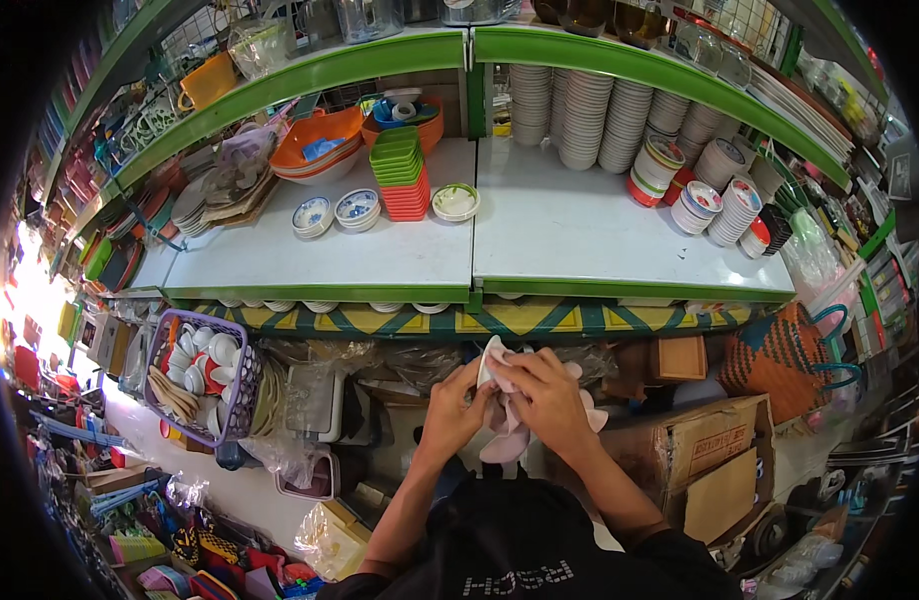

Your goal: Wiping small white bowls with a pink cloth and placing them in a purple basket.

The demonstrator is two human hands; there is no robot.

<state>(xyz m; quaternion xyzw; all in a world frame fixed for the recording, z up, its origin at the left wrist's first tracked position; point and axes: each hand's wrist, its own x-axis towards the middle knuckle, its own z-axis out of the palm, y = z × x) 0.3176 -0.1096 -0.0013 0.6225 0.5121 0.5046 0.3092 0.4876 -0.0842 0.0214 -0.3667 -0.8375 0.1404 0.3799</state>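
My left hand grips a small white dish by its edge, in front of my chest and below the shelf's front edge. My right hand holds a pale pink cloth against the same dish, with the cloth hanging down between and beyond the hands. The dish is seen nearly edge-on, and the cloth and fingers hide much of it. On the shelf ahead stand small blue-patterned bowls, a green-rimmed bowl and a stack of green and red square bowls.
Tall stacks of white bowls stand at the shelf's back right. A purple basket of dishes and spoons is at the left. A cardboard box and a woven basket are at the right. The green shelf edge runs just beyond my hands.
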